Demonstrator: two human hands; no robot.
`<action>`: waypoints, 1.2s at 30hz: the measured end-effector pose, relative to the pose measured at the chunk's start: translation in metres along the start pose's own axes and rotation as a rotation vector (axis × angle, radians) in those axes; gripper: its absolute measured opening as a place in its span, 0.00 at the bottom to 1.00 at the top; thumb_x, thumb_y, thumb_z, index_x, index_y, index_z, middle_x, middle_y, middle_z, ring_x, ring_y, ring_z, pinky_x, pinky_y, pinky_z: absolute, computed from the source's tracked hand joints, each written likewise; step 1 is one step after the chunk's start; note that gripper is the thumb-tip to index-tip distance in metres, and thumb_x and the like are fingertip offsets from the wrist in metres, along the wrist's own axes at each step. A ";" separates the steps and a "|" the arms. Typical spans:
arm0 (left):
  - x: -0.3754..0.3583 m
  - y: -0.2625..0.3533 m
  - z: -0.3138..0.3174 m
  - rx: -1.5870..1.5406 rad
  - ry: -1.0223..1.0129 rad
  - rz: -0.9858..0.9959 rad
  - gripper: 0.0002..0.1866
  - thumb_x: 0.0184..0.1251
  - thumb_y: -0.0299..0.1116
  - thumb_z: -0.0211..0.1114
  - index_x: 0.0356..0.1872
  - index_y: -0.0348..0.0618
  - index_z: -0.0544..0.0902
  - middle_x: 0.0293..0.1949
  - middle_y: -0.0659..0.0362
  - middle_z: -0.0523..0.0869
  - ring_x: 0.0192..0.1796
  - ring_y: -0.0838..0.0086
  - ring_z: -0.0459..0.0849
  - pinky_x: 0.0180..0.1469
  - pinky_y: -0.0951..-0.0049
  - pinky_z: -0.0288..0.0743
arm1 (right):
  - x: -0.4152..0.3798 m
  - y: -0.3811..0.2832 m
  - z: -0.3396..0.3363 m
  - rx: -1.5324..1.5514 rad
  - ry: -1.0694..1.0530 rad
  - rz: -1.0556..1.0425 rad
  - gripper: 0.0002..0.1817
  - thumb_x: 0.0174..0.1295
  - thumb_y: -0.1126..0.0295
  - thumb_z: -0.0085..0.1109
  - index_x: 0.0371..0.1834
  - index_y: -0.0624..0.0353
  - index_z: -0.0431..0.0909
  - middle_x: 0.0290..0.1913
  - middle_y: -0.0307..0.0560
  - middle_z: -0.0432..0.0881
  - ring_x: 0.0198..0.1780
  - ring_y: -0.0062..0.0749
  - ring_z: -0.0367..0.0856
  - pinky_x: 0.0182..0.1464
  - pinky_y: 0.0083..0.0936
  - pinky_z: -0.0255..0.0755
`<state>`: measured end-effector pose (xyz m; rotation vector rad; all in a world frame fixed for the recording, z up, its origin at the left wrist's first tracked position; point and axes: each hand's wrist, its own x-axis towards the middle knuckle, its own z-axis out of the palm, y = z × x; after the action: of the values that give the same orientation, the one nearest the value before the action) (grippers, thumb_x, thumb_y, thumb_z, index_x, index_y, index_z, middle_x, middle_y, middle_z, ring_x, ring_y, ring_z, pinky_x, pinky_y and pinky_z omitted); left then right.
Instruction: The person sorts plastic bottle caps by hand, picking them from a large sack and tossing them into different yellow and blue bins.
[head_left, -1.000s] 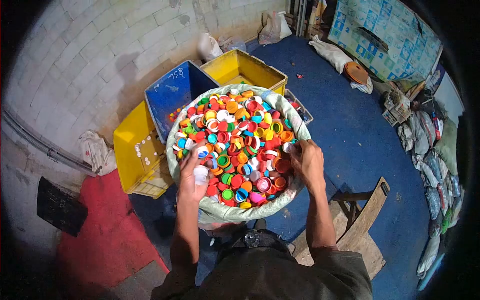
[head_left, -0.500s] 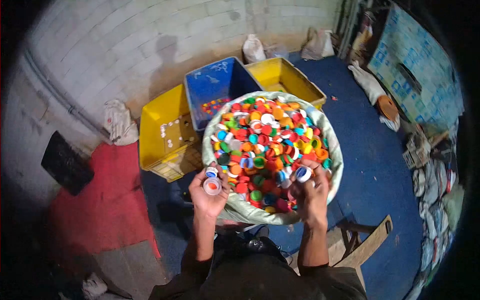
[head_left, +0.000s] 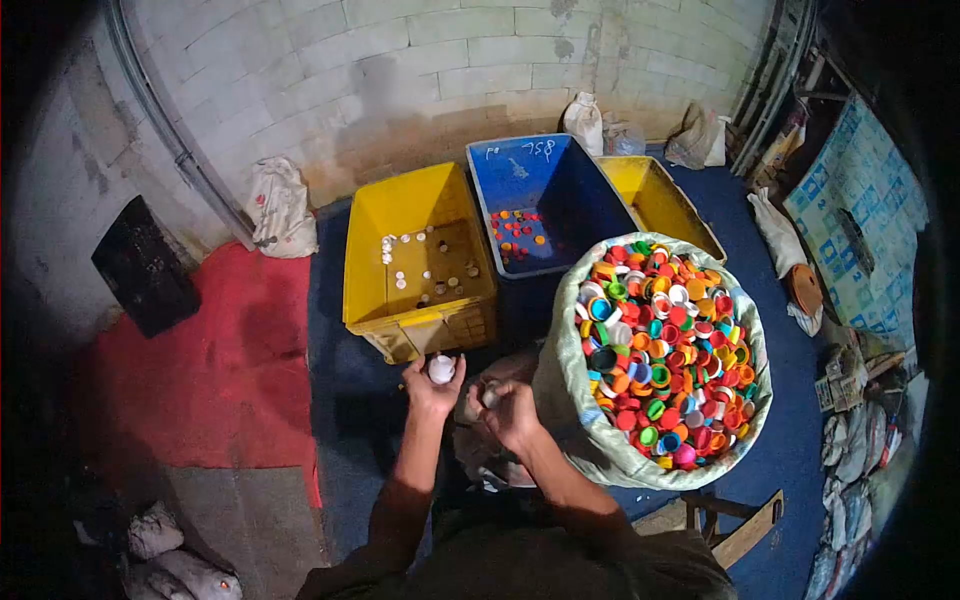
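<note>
My left hand [head_left: 432, 392] is closed around a white cap [head_left: 441, 369], just in front of the left yellow crate [head_left: 415, 318]. Beside it, my right hand [head_left: 512, 416] has its fingers bent round a small whitish cap [head_left: 490, 397], partly hidden by the fingers. To the right stands a pale woven sack [head_left: 563, 400] heaped with caps of many colours. Several white caps lie on the left yellow crate's floor. The blue crate [head_left: 545, 147] holds scattered red and orange caps.
Another yellow crate [head_left: 708, 232] stands behind the sack. White bags lean near the block wall. A red mat [head_left: 220, 400] covers the left floor, and a wooden piece [head_left: 750, 530] lies at the lower right. Stacked bags line the right side.
The view has turned left, so the crates and sack appear farther right. My right hand has left the space over the sack and come close to my left hand, in front of the left yellow crate.
</note>
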<state>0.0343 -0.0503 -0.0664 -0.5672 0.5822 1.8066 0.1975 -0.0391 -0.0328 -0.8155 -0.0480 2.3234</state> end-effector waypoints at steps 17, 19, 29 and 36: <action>0.060 0.079 0.019 0.539 -0.050 0.237 0.28 0.68 0.45 0.61 0.65 0.42 0.69 0.66 0.51 0.65 0.69 0.62 0.62 0.68 0.60 0.63 | 0.107 0.013 0.004 -0.155 0.214 -0.319 0.24 0.56 0.81 0.43 0.60 0.67 0.66 0.59 0.56 0.71 0.59 0.50 0.74 0.64 0.46 0.69; 0.036 0.053 0.016 0.682 -0.082 0.323 0.26 0.67 0.41 0.65 0.62 0.40 0.72 0.56 0.54 0.77 0.60 0.69 0.73 0.62 0.65 0.68 | 0.060 0.020 0.006 -0.209 0.213 -0.362 0.26 0.56 0.82 0.42 0.62 0.67 0.63 0.60 0.56 0.71 0.59 0.49 0.75 0.64 0.45 0.69; -0.091 -0.114 0.084 1.323 -0.793 0.769 0.16 0.61 0.26 0.69 0.49 0.37 0.78 0.35 0.62 0.83 0.37 0.83 0.78 0.41 0.79 0.73 | -0.121 -0.014 -0.042 -0.733 -0.063 -0.470 0.27 0.58 0.89 0.48 0.62 0.65 0.65 0.58 0.47 0.76 0.57 0.30 0.75 0.62 0.29 0.70; -0.087 -0.178 0.121 1.780 -0.844 1.111 0.19 0.57 0.24 0.69 0.50 0.40 0.78 0.40 0.58 0.88 0.44 0.67 0.82 0.50 0.67 0.72 | -0.222 -0.103 -0.070 -1.066 -0.425 -0.396 0.24 0.63 0.85 0.54 0.63 0.65 0.67 0.61 0.47 0.76 0.58 0.29 0.76 0.58 0.26 0.72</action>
<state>0.2173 0.0133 0.0612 1.8843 1.6370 1.3644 0.4262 -0.1055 0.0562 -0.6502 -1.5702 1.9369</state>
